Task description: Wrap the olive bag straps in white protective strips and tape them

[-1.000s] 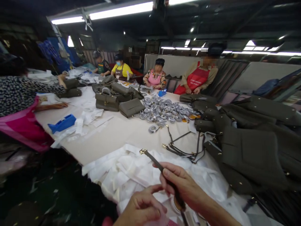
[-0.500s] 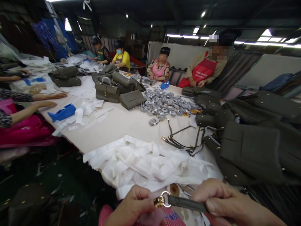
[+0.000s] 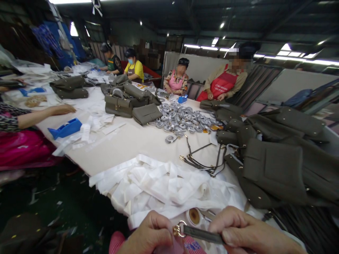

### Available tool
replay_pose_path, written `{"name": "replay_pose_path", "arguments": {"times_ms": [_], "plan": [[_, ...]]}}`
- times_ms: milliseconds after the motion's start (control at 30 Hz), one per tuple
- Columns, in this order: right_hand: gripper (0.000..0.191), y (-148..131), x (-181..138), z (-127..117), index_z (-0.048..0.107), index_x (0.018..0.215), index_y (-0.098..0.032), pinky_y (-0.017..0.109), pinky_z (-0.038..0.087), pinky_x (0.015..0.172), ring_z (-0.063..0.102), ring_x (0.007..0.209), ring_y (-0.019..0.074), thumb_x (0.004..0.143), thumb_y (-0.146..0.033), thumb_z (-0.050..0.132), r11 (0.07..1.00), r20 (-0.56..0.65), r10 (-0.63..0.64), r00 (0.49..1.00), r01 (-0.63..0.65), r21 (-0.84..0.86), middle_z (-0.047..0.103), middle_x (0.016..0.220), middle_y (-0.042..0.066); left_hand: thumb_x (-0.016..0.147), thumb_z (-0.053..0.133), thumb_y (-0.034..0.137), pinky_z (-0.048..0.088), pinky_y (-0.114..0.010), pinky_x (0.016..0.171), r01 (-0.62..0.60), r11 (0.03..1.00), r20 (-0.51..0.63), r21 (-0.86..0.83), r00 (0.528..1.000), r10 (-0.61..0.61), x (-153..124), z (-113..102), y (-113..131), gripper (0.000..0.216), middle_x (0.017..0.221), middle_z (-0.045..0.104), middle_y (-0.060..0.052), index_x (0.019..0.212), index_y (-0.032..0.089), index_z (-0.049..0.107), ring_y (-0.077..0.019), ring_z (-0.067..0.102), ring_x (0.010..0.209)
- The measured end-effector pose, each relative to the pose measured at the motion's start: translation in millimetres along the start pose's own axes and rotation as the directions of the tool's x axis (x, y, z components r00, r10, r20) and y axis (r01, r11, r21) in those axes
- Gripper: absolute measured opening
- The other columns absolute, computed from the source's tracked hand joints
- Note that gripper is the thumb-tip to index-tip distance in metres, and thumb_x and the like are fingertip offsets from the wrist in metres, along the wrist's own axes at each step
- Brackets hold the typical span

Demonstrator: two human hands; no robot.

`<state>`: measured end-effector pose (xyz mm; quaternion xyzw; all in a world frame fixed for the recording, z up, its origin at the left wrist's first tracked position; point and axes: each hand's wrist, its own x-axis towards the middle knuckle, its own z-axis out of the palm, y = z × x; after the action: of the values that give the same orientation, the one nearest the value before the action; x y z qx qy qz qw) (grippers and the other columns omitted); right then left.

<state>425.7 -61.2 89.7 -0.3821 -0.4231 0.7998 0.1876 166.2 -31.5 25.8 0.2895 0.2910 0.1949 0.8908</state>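
Near the tabletop (image 3: 127,141) edge closest to view, 1 slim, dark-olive, gold-ringed strap (image 3: 202,234) is gripped by the right hand (image 3: 242,229), its gold clasp (image 3: 176,230) by the left hand (image 3: 152,233).

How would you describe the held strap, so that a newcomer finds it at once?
Start at the pale table, then the heap of white strips at its near edge. Below it in the picture, a dark strap with gold hardware stretches from the right hand towards the left hand. Unlike the straps lying beyond the heap, it is held.
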Motion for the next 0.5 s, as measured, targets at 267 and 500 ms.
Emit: {"name": "replay_pose_path", "arguments": {"times_ms": [267,500], "plan": [[0.056,-7,-1,-3,0.074,0.11,-0.013,0.015,0.017,0.036,0.028,0.037,0.0013,0.082,-0.061,0.068,0.989,0.034,0.106,0.994,-0.102,-0.109,0.044,0.048,-0.006,0.054,0.063,0.013,0.046,-0.02,0.058,0.018,0.999,-0.036,0.047,0.999,-0.016,-5,-5,2,0.02,0.071,0.077,-0.008,0.066,0.013,0.079,-0.0152,0.066,0.062],[0.04,-41,-6,5,0.073,0.109,-0.013,0.017,0.032,0.05,0.04,0.051,0.0077,0.094,-0.044,0.053,0.786,-0.172,0.051,0.984,-0.145,-0.601,0.046,0.057,-0.004,0.06,0.065,0.017,0.05,-0.024,0.064,0.072,0.97,0.057,0.23,0.995,-0.087,-2,-7,20,0.023,0.08,0.078,-0.009,0.077,0.012,0.08,-0.0166,0.067,0.065]]}}
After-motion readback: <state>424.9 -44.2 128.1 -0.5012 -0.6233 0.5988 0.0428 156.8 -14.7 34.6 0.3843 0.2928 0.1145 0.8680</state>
